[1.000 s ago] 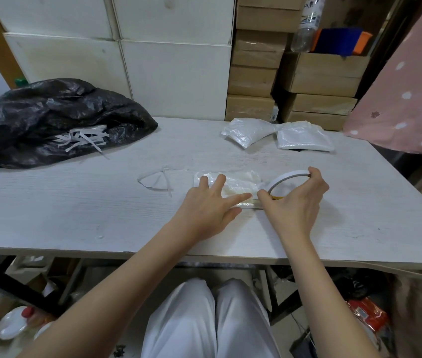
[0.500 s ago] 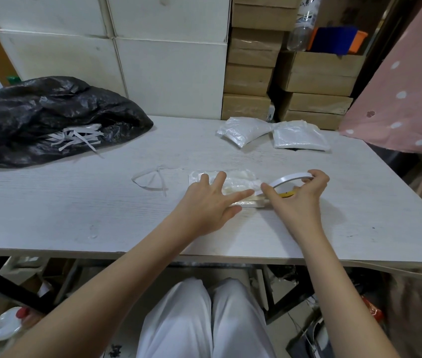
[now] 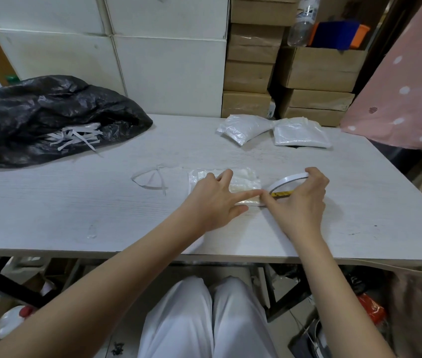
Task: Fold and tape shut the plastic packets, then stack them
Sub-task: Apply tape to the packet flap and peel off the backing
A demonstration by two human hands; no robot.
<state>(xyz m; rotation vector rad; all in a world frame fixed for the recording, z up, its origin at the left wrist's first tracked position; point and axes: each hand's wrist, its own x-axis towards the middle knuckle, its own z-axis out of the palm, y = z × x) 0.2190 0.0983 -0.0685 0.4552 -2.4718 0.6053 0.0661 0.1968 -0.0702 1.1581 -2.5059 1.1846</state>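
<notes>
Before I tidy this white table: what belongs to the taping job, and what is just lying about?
Job: clear plastic packet under left hand; white tape roll in right hand; two white filled packets.
Lying about: black plastic bag; white paper strips; cardboard boxes.

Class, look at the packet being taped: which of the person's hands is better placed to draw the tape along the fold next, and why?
Probably the right hand: it grips the tape roll at the packet's end, while the left hand presses the packet flat.
</notes>
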